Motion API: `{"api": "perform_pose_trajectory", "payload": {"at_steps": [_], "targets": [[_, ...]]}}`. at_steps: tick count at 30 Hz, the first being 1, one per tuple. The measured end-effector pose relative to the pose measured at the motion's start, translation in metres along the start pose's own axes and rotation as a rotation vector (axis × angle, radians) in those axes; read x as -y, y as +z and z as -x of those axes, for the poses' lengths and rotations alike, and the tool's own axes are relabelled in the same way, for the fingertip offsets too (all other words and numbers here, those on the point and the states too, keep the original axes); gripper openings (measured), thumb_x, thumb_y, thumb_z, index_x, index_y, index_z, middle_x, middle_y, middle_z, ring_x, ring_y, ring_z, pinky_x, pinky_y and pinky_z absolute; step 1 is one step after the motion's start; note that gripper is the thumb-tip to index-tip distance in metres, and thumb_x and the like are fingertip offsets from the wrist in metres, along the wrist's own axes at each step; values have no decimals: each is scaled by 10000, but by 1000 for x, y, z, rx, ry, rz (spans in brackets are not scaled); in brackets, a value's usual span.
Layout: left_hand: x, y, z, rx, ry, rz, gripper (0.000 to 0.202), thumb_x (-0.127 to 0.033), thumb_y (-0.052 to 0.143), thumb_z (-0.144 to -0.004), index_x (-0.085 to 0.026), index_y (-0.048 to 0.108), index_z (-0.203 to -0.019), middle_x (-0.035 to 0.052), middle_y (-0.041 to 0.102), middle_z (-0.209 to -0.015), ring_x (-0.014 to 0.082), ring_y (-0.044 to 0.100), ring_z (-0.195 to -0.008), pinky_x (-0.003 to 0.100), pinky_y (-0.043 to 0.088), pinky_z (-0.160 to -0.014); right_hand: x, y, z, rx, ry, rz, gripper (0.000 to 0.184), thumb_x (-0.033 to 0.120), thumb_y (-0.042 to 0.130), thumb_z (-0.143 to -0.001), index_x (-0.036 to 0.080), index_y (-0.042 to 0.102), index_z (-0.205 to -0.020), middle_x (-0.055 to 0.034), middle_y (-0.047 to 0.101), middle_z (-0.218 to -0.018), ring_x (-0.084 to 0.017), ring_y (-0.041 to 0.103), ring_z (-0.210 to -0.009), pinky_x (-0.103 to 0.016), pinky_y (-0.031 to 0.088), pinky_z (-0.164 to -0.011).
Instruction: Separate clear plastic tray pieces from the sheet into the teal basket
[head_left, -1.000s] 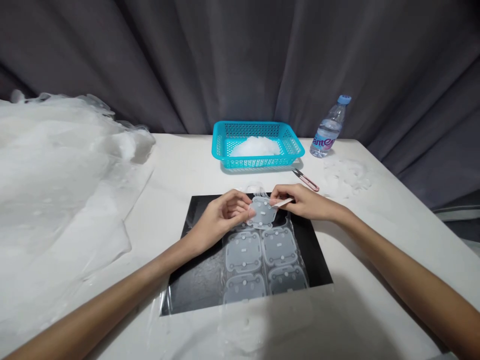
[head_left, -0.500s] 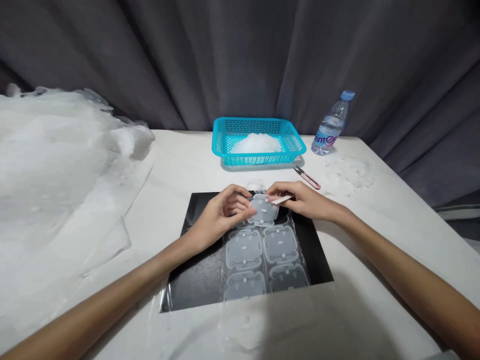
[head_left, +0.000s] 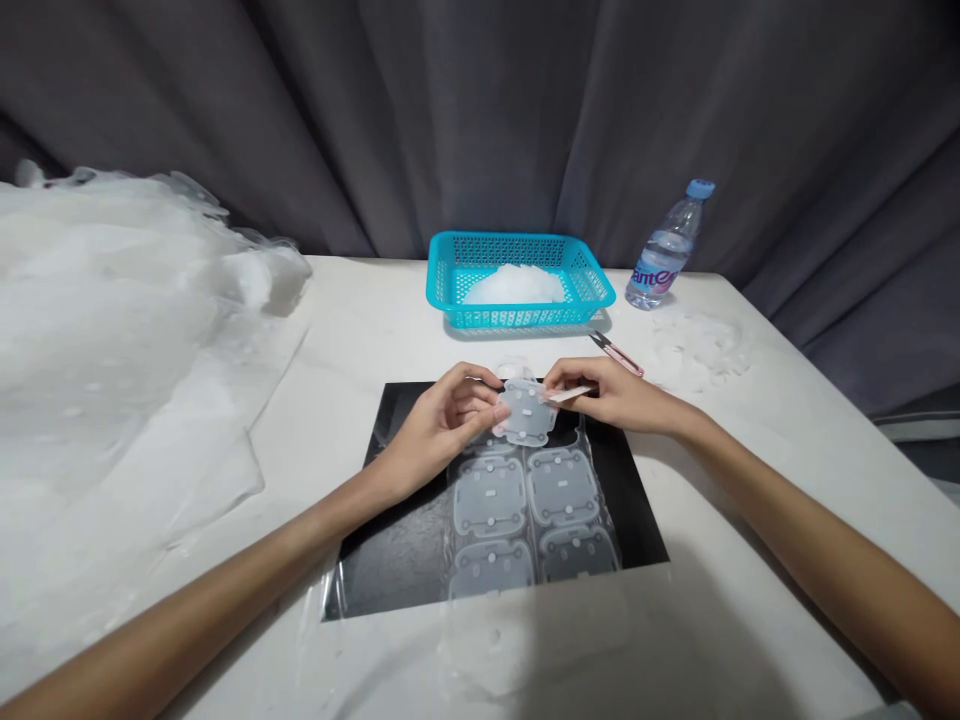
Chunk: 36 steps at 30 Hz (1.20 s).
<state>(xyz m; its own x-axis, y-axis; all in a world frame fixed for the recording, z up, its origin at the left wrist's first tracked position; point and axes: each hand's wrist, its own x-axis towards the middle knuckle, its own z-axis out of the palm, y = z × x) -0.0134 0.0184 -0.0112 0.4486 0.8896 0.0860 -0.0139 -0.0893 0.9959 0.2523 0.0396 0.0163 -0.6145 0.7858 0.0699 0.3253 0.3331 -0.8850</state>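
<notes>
- Your left hand [head_left: 442, 425] pinches the left edge of a translucent piece [head_left: 526, 412] between thumb and fingertips; a light pinch at the rim likely serves best, since film this thin could crease.
- Your right hand [head_left: 611, 395] pinches a thin white strip [head_left: 571, 394] at the piece's upper right edge; whether those fingertips also press the piece itself, you cannot tell from here.
- Hold the piece flat and taut between both hands, and work along its edge rather than across its middle, so the small raised marks probably stay unbent.
- The piece sits over the far part of the black mat [head_left: 646, 535], a rounded square with notched sides, frosty and grey against the dark.
- Nearer you, similar pieces [head_left: 490, 495] lie in two columns in clear, glossy film (the dark backing shows their outlines nicely).
- Beyond the mat, pink-handled snips [head_left: 616, 353] lie slanted near wispy, crumpled scraps [head_left: 701, 345].
- Farther out, a perforated turquoise plastic basket [head_left: 604, 298] holds a soft-looking white heap [head_left: 514, 286]; a smooth, clear bottle [head_left: 660, 265] stands beside it.
- At left, cloudy film [head_left: 127, 350] billows in loose, rumpled layers.
</notes>
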Motion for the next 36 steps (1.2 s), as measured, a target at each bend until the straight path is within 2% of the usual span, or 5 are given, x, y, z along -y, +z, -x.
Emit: {"api": "perform_pose_trajectory", "payload": {"at_steps": [5, 12, 25, 29, 36], "targets": [[-2, 1, 0, -8, 3, 12, 312, -283, 800, -918, -195, 564, -1102, -14, 704, -889, 122, 709, -765, 245, 544, -741, 0, 0, 0, -8, 40, -95, 91, 257, 625, -974, 186, 680, -991, -36, 757, -899, -210, 734, -902, -333, 521, -849], [-2, 1, 0, -1, 14, 32, 281, -266, 789, -933, -205, 538, -1043, -26, 694, -856, 114, 702, -749, 236, 523, -720, 1, 2, 0, -95, 48, -136, 110, 291, 708, -947, 206, 645, -979, -9, 758, -802, -197, 740, -825, -309, 522, -786], [-1, 0, 0, 1, 13, -56, 266, -326, 795, -922, -186, 634, -1081, 18, 713, -923, 145, 706, -779, 281, 574, -750, 0, 1, 1, -41, 39, -69, 39, 236, 627, -977, 201, 636, -964, -29, 776, -844, -209, 751, -859, -328, 520, -829], [-2, 1, 1, 4, 22, -48, 278, -324, 796, -918, -183, 618, -1078, 15, 703, -922, 139, 701, -772, 269, 564, -740, -1, 0, 1, -48, 43, -87, 103, 298, 659, -975, 198, 646, -955, -27, 777, -834, -214, 749, -858, -334, 521, -836], [-9, 2, 4, 41, 4, -110, 454, -333, 724, -975, -238, 551, -1384, 14, 666, -997, 141, 693, -814, 276, 557, -770, -3, -2, 0, -37, 51, -116, 172, 300, 665, -968, 186, 701, -1091, -38, 780, -925, -219, 755, -941, -357, 543, -903]]}}
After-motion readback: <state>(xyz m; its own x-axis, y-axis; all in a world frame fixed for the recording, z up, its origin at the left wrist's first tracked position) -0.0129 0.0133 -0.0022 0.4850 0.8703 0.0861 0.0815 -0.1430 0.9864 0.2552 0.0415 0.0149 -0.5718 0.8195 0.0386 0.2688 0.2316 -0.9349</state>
